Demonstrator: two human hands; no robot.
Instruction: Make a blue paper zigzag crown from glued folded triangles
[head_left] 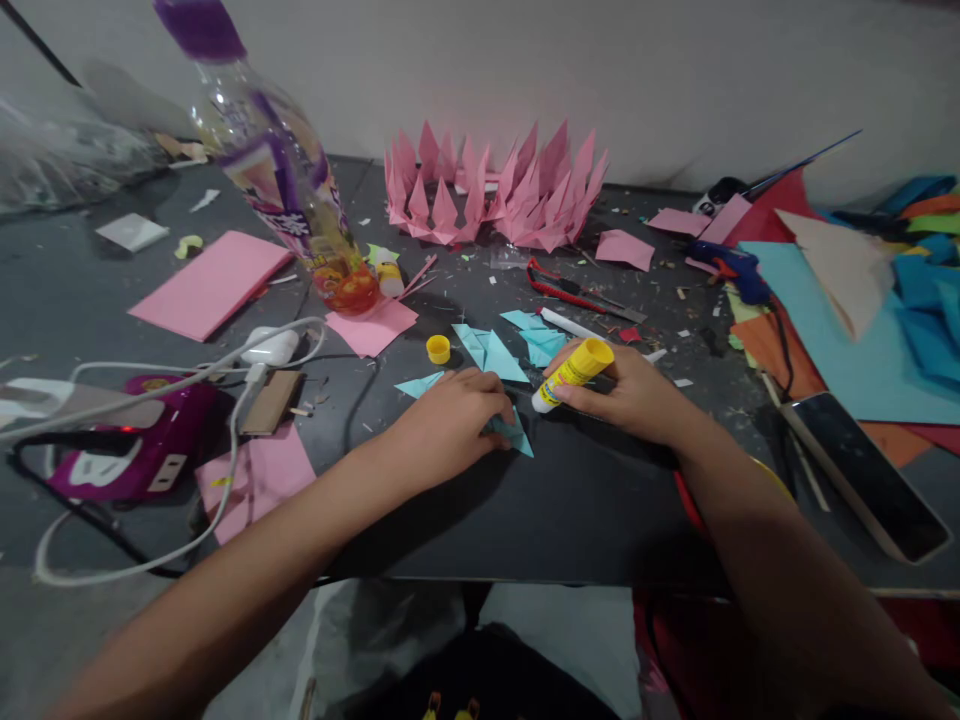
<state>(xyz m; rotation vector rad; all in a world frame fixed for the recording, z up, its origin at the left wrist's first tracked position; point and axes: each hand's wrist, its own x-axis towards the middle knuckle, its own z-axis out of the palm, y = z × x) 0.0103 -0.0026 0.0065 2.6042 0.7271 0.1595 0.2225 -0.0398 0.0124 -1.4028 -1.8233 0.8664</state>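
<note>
My right hand (626, 390) grips a yellow glue stick (571, 376), its uncapped white end tilted down to the left, close above the table. Just left of it, my left hand (457, 420) has its fingers curled over a folded light-blue paper piece (516, 436), one pointed corner of which shows. Other folded light-blue pieces (491, 352) lie beyond my hands, and a pointed one (418, 385) sits by my left knuckles. The yellow cap (438, 348) rests on the table behind my left hand. A white pen-like stick (566, 322) lies behind the glue stick.
Two pink spiky paper rings (442, 215) stand at the wall. A tall drink bottle (292, 190) and pink sheets (212, 285) are left, with a purple device (142, 440) and white cable. Right are a red cutter (577, 290), a blue glue gun (731, 268), a phone (866, 475) and coloured paper.
</note>
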